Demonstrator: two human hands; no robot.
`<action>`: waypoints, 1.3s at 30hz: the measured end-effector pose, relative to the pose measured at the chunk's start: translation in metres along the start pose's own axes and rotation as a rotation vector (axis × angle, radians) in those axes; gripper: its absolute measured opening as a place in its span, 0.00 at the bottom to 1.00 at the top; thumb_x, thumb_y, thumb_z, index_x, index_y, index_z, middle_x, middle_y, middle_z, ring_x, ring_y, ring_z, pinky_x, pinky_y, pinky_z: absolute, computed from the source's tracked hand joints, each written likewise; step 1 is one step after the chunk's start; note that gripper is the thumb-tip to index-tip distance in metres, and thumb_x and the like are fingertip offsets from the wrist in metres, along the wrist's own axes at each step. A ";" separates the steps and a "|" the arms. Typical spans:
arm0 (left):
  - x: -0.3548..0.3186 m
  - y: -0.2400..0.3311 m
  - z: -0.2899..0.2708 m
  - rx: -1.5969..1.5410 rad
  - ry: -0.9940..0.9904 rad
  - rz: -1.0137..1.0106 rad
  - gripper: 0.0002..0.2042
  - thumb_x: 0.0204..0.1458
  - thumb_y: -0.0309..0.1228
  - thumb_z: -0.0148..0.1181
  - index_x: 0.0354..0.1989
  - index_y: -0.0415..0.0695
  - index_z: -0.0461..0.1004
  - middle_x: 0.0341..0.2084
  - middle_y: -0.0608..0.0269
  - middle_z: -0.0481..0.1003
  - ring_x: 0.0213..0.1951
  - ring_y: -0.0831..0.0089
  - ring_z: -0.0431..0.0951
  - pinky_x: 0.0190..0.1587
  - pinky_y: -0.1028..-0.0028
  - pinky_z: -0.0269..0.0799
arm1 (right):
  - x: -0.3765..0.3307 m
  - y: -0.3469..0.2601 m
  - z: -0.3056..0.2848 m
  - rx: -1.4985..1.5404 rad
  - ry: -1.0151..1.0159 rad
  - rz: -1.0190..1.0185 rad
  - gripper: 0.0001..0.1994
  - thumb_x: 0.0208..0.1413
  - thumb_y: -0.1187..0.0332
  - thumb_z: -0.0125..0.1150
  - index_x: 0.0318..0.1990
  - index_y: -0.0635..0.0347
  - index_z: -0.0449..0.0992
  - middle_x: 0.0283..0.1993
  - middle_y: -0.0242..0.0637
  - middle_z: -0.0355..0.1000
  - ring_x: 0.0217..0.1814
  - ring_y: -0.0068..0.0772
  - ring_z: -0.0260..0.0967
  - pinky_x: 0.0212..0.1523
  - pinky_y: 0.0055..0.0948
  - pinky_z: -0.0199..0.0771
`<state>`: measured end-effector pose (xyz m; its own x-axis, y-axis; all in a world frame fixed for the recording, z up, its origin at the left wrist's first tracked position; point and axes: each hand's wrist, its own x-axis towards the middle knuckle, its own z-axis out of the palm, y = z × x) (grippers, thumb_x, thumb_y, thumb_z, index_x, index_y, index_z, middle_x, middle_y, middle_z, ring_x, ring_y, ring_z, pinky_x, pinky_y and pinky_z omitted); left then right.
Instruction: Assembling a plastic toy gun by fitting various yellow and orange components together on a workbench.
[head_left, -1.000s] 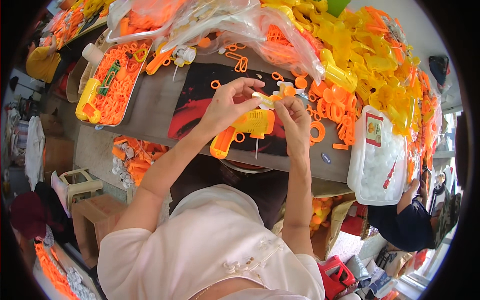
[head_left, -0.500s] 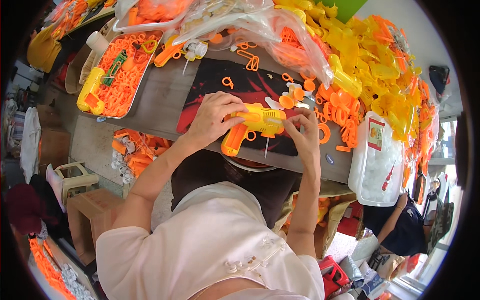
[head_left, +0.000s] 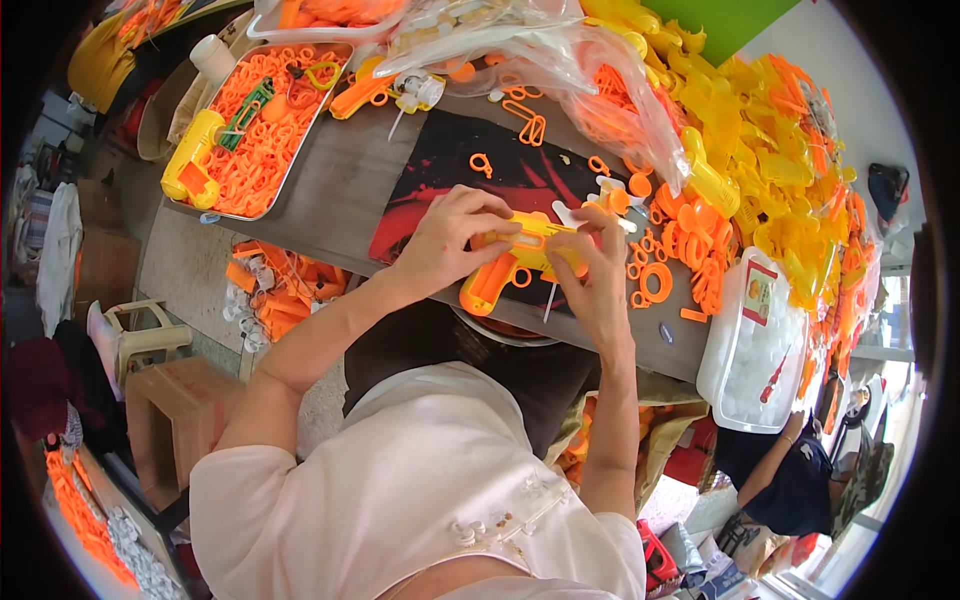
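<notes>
A yellow and orange toy gun (head_left: 487, 287) lies on its side over the near part of a dark cloth with red streaks (head_left: 422, 190), its barrel pointing right. My left hand (head_left: 452, 238) grips the rear of its body, with the fingertips on the upper side. At the front end, my right hand (head_left: 597, 275) has its thumb and fingers closed around the barrel. An orange trigger ring shows under the body, and a thin pale rod (head_left: 549, 302) sticks out below the barrel. My fingers cover part of both ends.
On the left stands a tray (head_left: 268, 208) of orange rings. Orange caps and rings (head_left: 655, 283) lie right of my right hand. A white tub (head_left: 745, 375) sits at the table's right edge, below a heap of yellow shells (head_left: 720, 120). Clear plastic bags (head_left: 480, 50) fill the back.
My right hand has closed in over the barrel's front end, and its fingers now cover more of it. The left hand keeps its hold. The whole view has shifted slightly.
</notes>
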<state>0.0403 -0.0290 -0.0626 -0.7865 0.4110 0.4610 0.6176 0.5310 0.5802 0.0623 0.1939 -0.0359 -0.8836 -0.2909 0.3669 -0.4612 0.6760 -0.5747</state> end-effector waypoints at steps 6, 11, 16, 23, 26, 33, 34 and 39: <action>-0.003 -0.011 0.008 -0.408 -0.012 -0.148 0.13 0.45 0.31 0.69 0.41 0.46 0.80 0.42 0.65 0.72 0.46 0.67 0.68 0.53 0.70 0.64 | -0.002 -0.018 0.016 -0.145 -0.098 -0.235 0.14 0.47 0.74 0.64 0.44 0.54 0.78 0.56 0.38 0.65 0.58 0.43 0.61 0.62 0.47 0.53; -0.003 -0.010 0.008 -0.357 -0.007 -0.139 0.13 0.46 0.31 0.68 0.41 0.47 0.81 0.41 0.66 0.72 0.46 0.68 0.68 0.53 0.70 0.64 | 0.000 0.009 0.003 0.104 0.008 0.088 0.16 0.59 0.69 0.58 0.54 0.63 0.72 0.54 0.42 0.70 0.57 0.38 0.68 0.56 0.31 0.67; -0.003 -0.008 0.005 -0.340 -0.033 -0.149 0.14 0.46 0.26 0.68 0.43 0.46 0.81 0.43 0.65 0.72 0.49 0.70 0.68 0.53 0.72 0.65 | 0.027 0.021 -0.006 0.359 -0.308 0.311 0.22 0.58 0.63 0.62 0.56 0.66 0.70 0.53 0.42 0.72 0.56 0.31 0.68 0.56 0.27 0.66; -0.003 -0.002 0.002 -0.309 -0.036 -0.164 0.14 0.47 0.25 0.67 0.44 0.47 0.81 0.44 0.64 0.71 0.50 0.69 0.67 0.54 0.71 0.64 | 0.037 0.023 0.002 0.345 -0.495 0.334 0.23 0.57 0.63 0.62 0.56 0.69 0.68 0.51 0.44 0.72 0.55 0.32 0.68 0.55 0.28 0.67; -0.004 -0.002 0.008 -0.337 -0.012 -0.164 0.14 0.47 0.24 0.67 0.44 0.48 0.81 0.44 0.64 0.71 0.50 0.69 0.67 0.55 0.72 0.64 | 0.022 0.037 0.015 0.214 -0.313 0.246 0.23 0.56 0.64 0.62 0.56 0.68 0.68 0.51 0.45 0.71 0.54 0.35 0.68 0.54 0.31 0.67; -0.017 -0.022 -0.006 -1.113 0.029 -0.364 0.26 0.54 0.22 0.59 0.62 0.38 0.63 0.56 0.61 0.67 0.63 0.68 0.63 0.66 0.65 0.56 | 0.007 0.018 0.002 0.276 -0.307 0.087 0.29 0.52 0.68 0.65 0.62 0.64 0.63 0.59 0.44 0.66 0.62 0.35 0.63 0.60 0.33 0.63; -0.018 -0.018 -0.001 -1.173 0.005 -0.306 0.28 0.53 0.20 0.58 0.64 0.40 0.59 0.58 0.62 0.64 0.62 0.70 0.63 0.66 0.66 0.57 | 0.002 0.023 0.004 0.642 -0.243 0.251 0.31 0.51 0.69 0.66 0.63 0.63 0.62 0.61 0.44 0.65 0.65 0.37 0.60 0.62 0.34 0.61; -0.013 -0.011 0.009 -1.153 -0.055 -0.256 0.37 0.52 0.21 0.61 0.69 0.44 0.50 0.61 0.65 0.62 0.62 0.71 0.64 0.64 0.67 0.60 | 0.034 0.016 0.024 0.720 -0.160 0.049 0.24 0.58 0.61 0.60 0.59 0.63 0.68 0.56 0.38 0.66 0.59 0.32 0.63 0.62 0.34 0.58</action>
<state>0.0438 -0.0337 -0.0809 -0.8701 0.4362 0.2297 0.0602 -0.3684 0.9277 0.0234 0.1782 -0.0501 -0.8802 -0.4040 0.2493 -0.3113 0.0948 -0.9456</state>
